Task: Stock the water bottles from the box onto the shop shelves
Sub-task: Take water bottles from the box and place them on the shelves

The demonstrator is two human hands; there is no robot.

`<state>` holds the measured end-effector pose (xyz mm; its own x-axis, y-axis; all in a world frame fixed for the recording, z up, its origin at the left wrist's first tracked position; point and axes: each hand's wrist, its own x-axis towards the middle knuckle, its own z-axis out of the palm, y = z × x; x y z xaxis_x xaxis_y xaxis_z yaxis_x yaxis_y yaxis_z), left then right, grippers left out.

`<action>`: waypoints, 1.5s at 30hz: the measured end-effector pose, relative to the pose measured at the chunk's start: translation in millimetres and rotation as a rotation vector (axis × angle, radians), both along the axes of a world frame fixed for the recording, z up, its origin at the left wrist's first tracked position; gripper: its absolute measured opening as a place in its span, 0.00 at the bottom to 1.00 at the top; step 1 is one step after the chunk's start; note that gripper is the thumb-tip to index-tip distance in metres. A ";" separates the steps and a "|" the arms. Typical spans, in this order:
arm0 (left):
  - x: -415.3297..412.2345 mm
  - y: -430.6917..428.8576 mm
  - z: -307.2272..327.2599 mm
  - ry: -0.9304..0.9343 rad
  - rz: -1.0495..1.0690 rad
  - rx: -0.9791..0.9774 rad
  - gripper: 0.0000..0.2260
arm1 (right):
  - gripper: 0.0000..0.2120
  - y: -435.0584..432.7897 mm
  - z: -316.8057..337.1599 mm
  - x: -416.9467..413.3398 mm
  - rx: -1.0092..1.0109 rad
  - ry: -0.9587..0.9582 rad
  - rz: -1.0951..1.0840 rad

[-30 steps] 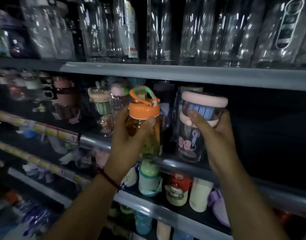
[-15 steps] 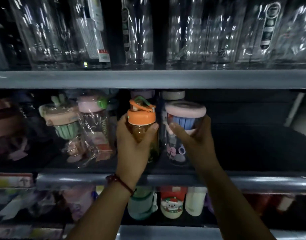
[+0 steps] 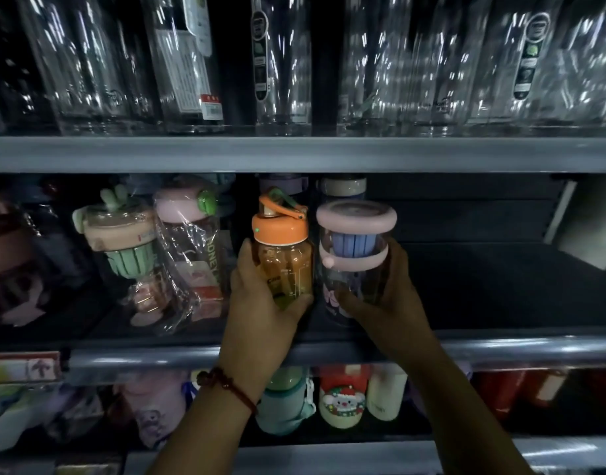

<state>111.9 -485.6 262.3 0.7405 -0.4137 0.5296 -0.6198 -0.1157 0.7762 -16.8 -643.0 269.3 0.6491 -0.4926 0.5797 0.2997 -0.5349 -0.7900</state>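
The left hand [image 3: 260, 303] is wrapping its grip around the lower body of the orange-capped bottle [image 3: 284, 262], thumb on the bottle's left side and fingers curling under its front. The right hand [image 3: 387, 303] is grasping the pink-lidded bottle [image 3: 356, 234] in the same way from the right. Both bottles are standing upright, just beside each other, over the middle shelf [image 3: 500, 347]. The hands are hiding their bases, so whether they are resting on the shelf board is not showing. Directly behind them, two more bottles are blocking the far part of that spot: a purple-topped bottle [image 3: 281, 181] behind the orange cap and a pale-topped bottle [image 3: 342, 186] behind the pink lid. Just left of the orange-capped bottle, a plastic-wrapped bottle [image 3: 192, 248] with a pink lid is crowding in, and a wrapped cup [image 3: 123, 241] with a green ribbed base is sitting further left. The upper shelf [image 3: 329, 154] is hanging close over the caps, carrying a row of tall clear bottles [image 3: 281, 63]. Below the forearms, a teal bottle [image 3: 284, 402], a Christmas-print cup [image 3: 342, 399] and a white bottle [image 3: 385, 392] are lining the lower shelf. A red bracelet [image 3: 233, 389] is circling the left wrist.
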 end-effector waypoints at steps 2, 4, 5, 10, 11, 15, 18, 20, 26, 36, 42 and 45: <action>1.3 0.9 0.6 0.006 0.009 0.006 0.51 | 0.43 1.1 -1.3 1.0 -0.008 -0.001 -0.038; 1.0 1.5 1.0 0.003 0.014 0.008 0.51 | 0.42 3.2 -0.2 0.4 -0.021 0.008 -0.077; 0.7 1.8 1.1 -0.001 0.015 0.007 0.51 | 0.42 4.5 1.0 0.0 -0.034 0.014 -0.089; -5.0 5.7 2.5 -0.010 0.003 0.040 0.52 | 0.42 4.9 5.4 0.0 -0.071 0.087 -0.125; -6.2 8.0 2.7 -0.010 0.003 0.051 0.51 | 0.43 4.7 7.5 -0.6 -0.083 0.105 -0.130; -15.5 24.8 -1.7 -0.072 0.041 0.022 0.35 | 0.33 8.4 13.5 -12.7 -0.084 0.138 -0.145; -34.5 39.7 -8.6 -0.134 0.092 -0.037 0.27 | 0.34 16.9 6.4 -32.5 -0.047 0.119 -0.254; -55.5 47.4 -10.2 -0.176 0.100 -0.060 0.23 | 0.35 24.2 -1.9 -51.9 -0.021 0.127 -0.297; -140.9 54.8 -25.6 -0.287 0.015 0.036 0.18 | 0.22 38.9 -30.6 -144.4 -0.200 0.156 -0.320; -365.0 19.3 -191.4 -0.210 -0.415 0.514 0.23 | 0.30 47.9 -173.8 -421.0 -0.144 0.677 -0.477; -501.4 -20.6 -250.0 -0.177 -0.640 0.677 0.26 | 0.29 72.6 -239.8 -596.3 0.035 0.965 -0.704; -563.7 -46.5 -262.8 -0.202 -0.694 0.733 0.28 | 0.30 89.1 -268.2 -660.2 0.168 1.093 -0.872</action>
<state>-451.8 -532.0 -0.5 0.1400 -0.9882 0.0624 -0.8416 -0.0855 0.5333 -677.0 -553.9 1.1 0.1813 -0.9765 -0.1168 -0.8723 -0.1048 -0.4776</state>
